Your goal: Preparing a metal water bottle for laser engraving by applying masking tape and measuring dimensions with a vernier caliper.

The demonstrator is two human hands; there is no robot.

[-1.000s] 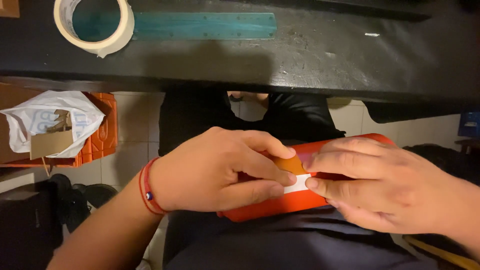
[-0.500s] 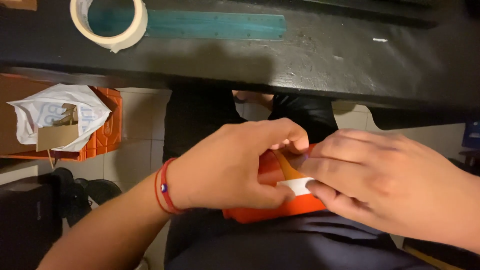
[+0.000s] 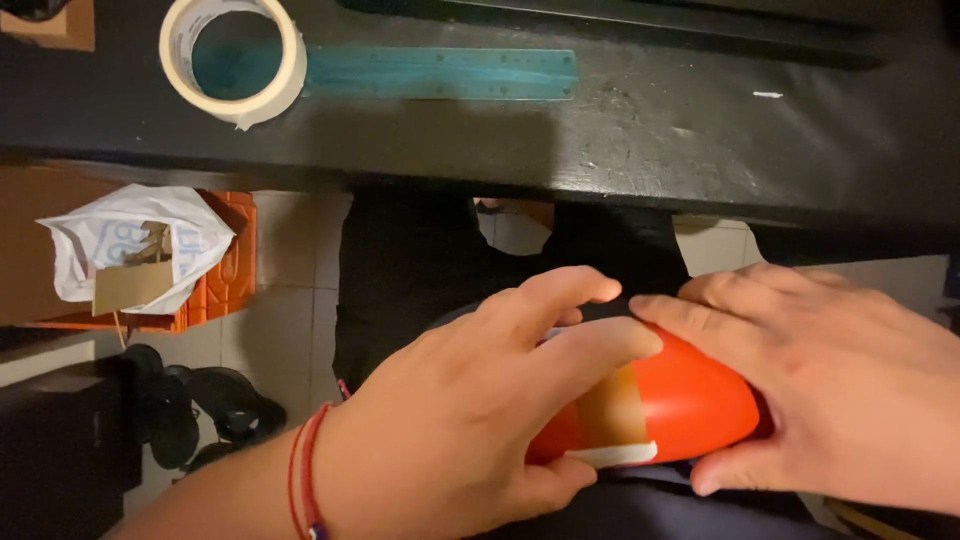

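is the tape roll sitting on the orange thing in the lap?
No: the tape roll lies on the black table, overlapping the teal ruler, while both hands hold the orange object below.

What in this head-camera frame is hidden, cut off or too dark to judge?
- Red object: its left part is covered by the left hand, its right end by the right hand; whole shape unclear.
- Strip of tape on the object: runs under the left fingers.
- Roll of masking tape: top cut by the frame edge.
- Dark things on the floor: too dim to identify.
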